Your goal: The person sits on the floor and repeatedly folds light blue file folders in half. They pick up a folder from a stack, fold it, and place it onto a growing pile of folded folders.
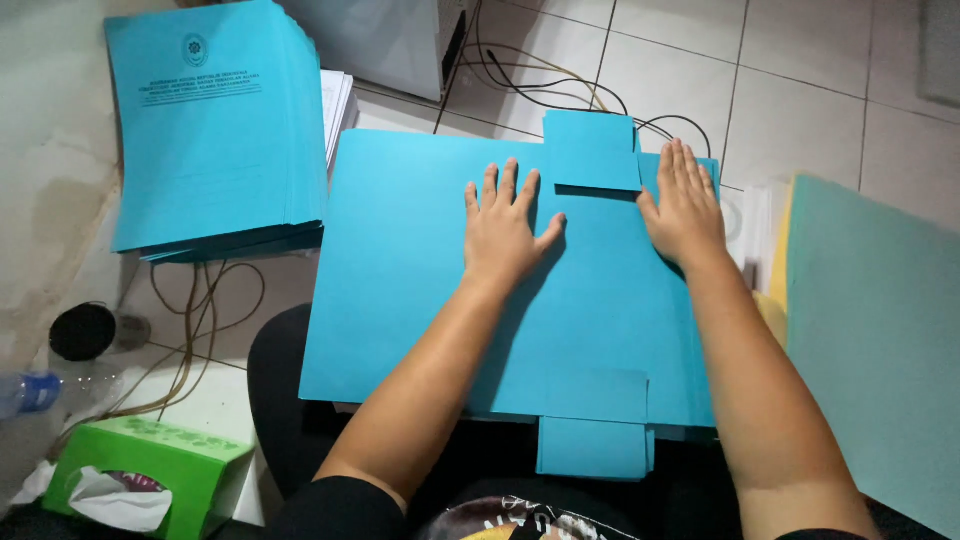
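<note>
Nearest me, the blue folder sheet [420,260] lies across my lap; left hand [503,232] and right hand [683,205] press flat, fingers spread, gripping nothing. I'd crease the top flap [592,150] evenly.

The left hand [503,232] and right hand [683,205] lie flat on the blue folder [420,290], hiding the card beneath their palms. The forearms cover more of it, and its near edge is lost behind the person's lap. The sheet [880,340] at right is cut off by the edge. So is the bottle [28,392] at left, which is blurred. The print on the stack [205,120] is too small to read. The cables [200,320] run under the stack, and the white pages [338,105] behind it are mostly hidden, perhaps loose paper.
</note>
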